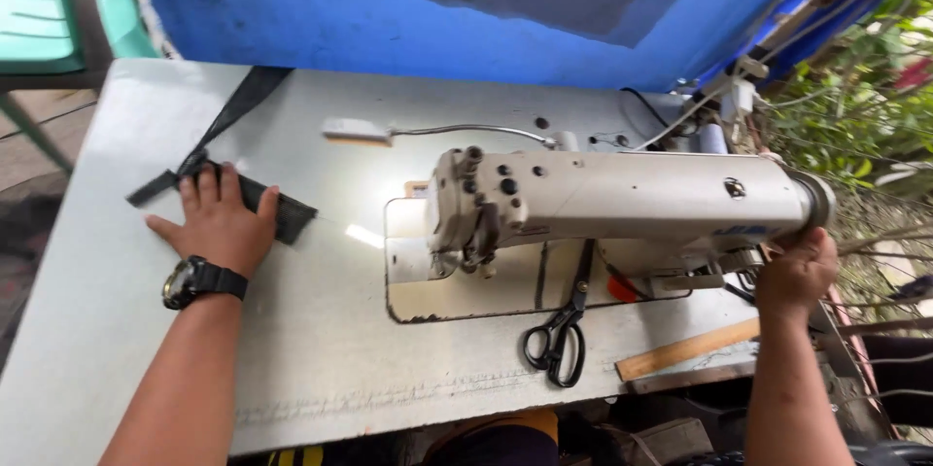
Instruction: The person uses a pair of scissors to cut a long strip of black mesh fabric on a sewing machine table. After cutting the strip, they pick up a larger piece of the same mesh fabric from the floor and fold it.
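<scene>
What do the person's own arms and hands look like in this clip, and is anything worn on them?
Both forearms are bare, with no sleeves or gloves in view. The left hand has a chunky black wristwatch with a round dark face and a black strap at the wrist. The right hand shows no watch, ring or band that can be made out.

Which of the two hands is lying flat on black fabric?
The left hand, wearing a black watch, presses the black strap; the right hand is at the sewing machine's end.
</scene>
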